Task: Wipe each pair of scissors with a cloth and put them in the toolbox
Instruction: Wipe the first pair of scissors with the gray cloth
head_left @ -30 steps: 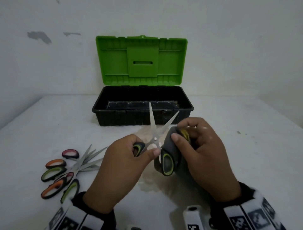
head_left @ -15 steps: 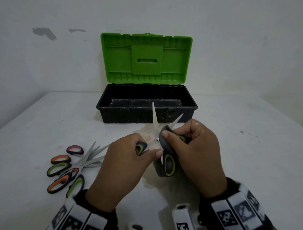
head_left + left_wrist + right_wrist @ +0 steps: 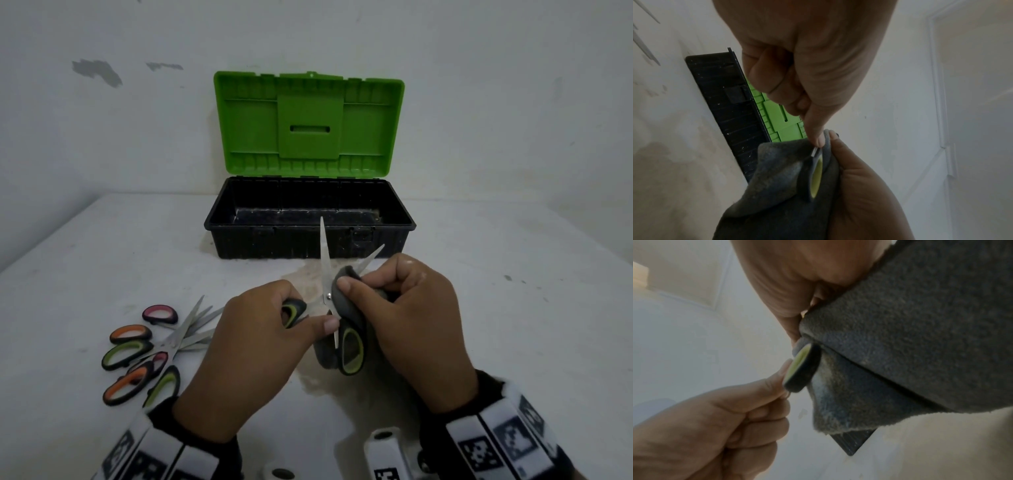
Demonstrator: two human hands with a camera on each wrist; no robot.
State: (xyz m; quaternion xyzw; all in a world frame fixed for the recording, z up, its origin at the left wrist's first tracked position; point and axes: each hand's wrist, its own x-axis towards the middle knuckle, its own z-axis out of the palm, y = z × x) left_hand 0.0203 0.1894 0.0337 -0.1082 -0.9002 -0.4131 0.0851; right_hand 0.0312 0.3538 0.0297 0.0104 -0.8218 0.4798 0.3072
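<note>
Now our left hand (image 3: 270,346) grips one green-lined handle of the open scissors (image 3: 324,270), blades pointing up in front of the toolbox (image 3: 239,240) (lid raised, green). Our right hand (image 3: 407,318) pinches the grey cloth (image 3: 346,291) around the other blade near the pivot. Three more pairs (image 3: 147,353) lie heaped on the table (image 3: 513,308) to the left.

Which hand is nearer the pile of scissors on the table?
Left. The left hand is just right of the pile of scissors; the right hand is farther right, holding the cloth.
</note>
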